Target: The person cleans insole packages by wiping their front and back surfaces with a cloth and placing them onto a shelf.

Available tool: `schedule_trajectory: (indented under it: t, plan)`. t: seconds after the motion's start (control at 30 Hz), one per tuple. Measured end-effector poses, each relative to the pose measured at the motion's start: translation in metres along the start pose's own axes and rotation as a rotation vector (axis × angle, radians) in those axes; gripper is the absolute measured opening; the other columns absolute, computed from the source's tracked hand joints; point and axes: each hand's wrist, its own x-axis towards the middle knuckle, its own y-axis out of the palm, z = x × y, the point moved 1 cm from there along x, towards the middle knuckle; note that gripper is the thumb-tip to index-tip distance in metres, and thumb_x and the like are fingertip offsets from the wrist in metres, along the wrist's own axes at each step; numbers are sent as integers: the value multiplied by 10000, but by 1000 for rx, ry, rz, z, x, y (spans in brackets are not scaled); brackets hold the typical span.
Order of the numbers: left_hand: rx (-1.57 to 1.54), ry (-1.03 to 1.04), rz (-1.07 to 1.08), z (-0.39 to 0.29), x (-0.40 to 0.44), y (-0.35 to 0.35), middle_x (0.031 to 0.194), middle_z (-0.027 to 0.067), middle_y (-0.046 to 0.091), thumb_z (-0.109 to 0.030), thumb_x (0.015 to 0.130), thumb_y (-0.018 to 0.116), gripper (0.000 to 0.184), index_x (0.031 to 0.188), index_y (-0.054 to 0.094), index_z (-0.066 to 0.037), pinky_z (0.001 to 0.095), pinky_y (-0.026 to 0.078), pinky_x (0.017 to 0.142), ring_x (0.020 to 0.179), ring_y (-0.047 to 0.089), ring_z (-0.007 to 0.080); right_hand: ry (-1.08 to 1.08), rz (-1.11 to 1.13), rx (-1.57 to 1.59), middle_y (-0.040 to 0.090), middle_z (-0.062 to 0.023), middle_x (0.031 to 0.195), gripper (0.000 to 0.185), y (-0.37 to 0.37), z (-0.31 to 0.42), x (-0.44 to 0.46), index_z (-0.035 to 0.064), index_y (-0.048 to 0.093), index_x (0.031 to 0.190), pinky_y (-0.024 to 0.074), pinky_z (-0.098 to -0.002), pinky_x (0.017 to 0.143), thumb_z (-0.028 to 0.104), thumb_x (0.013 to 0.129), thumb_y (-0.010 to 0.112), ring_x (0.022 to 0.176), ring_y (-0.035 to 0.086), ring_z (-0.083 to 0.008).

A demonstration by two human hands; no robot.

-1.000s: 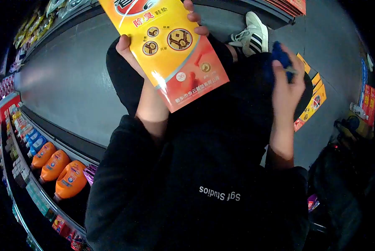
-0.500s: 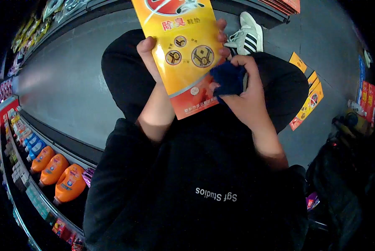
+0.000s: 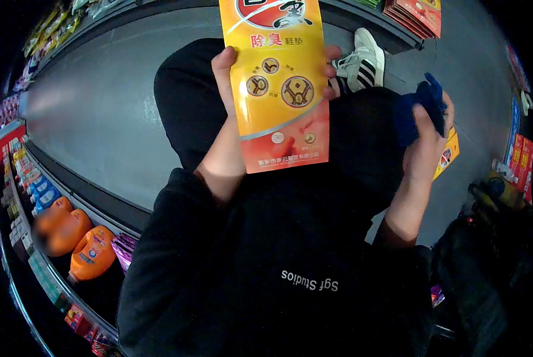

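Note:
My left hand grips a yellow and red insole packet from behind. Its thumb lies on the left edge and its fingertips curl round the right edge. The printed front of the packet faces me, and its top runs out of view. Off to the right, above my knee, my right hand is closed on a crumpled dark blue cloth, apart from the packet. Partly hidden behind that hand, another yellow packet lies on the floor.
Orange detergent bottles stand on a shelf at the left, with blue bottles farther along. A stack of red packets sits at the top right, near my white striped shoe. A dark bag-like heap is at the right.
My right hand has moved away to the right with the blue cloth, off the packet's lower edge. The packet has turned more upright and shifted slightly right in my left hand.

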Motion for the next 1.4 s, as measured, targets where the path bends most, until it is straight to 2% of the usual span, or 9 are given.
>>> schedule_trajectory:
  t: [0.13,0.23,0.33,0.53,0.6,0.73,0.9,1.0,1.4]
  plan:
    - [22,4,-42,3,-1,-5,1356,271,293,-727,672,466,1041,1399,182,-37,438,419,856,1048,469,339,-14,158,390,509,-166,1196,509,1,12,-15,-16,468,1218,350,-390,996,388,909,450,1156,465,-270]
    - [-3,-3,7,7,1,-6,1407,298,211,-803,672,389,1087,1415,152,-46,478,415,900,1119,460,367,-265,394,-287,503,-170,1172,422,25,40,-40,24,595,1083,368,-390,959,381,877,506,1101,485,-266]
    - [59,17,-73,14,2,-7,1391,297,249,-805,718,279,1038,1414,152,-47,478,429,889,1119,448,383,-590,631,-357,482,-131,1157,314,59,35,-64,171,655,1013,383,-402,905,234,710,706,1049,474,-295]
    - [196,28,-207,28,-11,9,1356,227,351,-643,853,244,793,1387,250,-56,462,422,918,1159,436,368,-960,635,-714,458,-58,1249,362,79,18,-63,288,630,1059,349,-479,898,265,700,671,1132,408,-309]
    - [-162,24,-130,26,-20,-12,1278,157,457,-496,935,243,569,1366,315,-131,418,417,938,1135,491,296,-907,481,-727,458,-77,1235,395,80,22,-41,296,613,1102,348,-478,898,272,712,669,1120,412,-316]
    - [136,-88,-274,39,-22,-1,1259,135,473,-515,911,265,585,1341,350,-127,402,414,939,1107,507,275,-682,208,-782,479,-146,1061,462,72,27,-7,244,560,1197,384,-440,835,246,750,675,980,465,-328]
    - [-435,-13,2,45,-16,-6,1351,191,386,-514,888,274,646,1368,311,-83,446,395,970,1250,389,315,-658,425,-447,507,-94,932,331,69,19,-48,100,626,999,433,-346,758,108,683,725,849,530,-263]
    - [180,-92,-206,45,-11,11,1321,221,409,-626,844,318,752,1331,345,-53,389,432,926,1161,469,313,-634,612,-402,508,-84,928,316,65,17,-69,117,649,964,434,-354,751,92,658,722,842,533,-255]
    - [148,-110,-248,62,-18,4,1176,171,508,-529,910,331,609,1284,397,-53,348,428,912,1056,533,244,-623,591,-404,500,-94,939,263,63,14,-60,138,670,891,445,-352,755,22,656,655,869,524,-265]
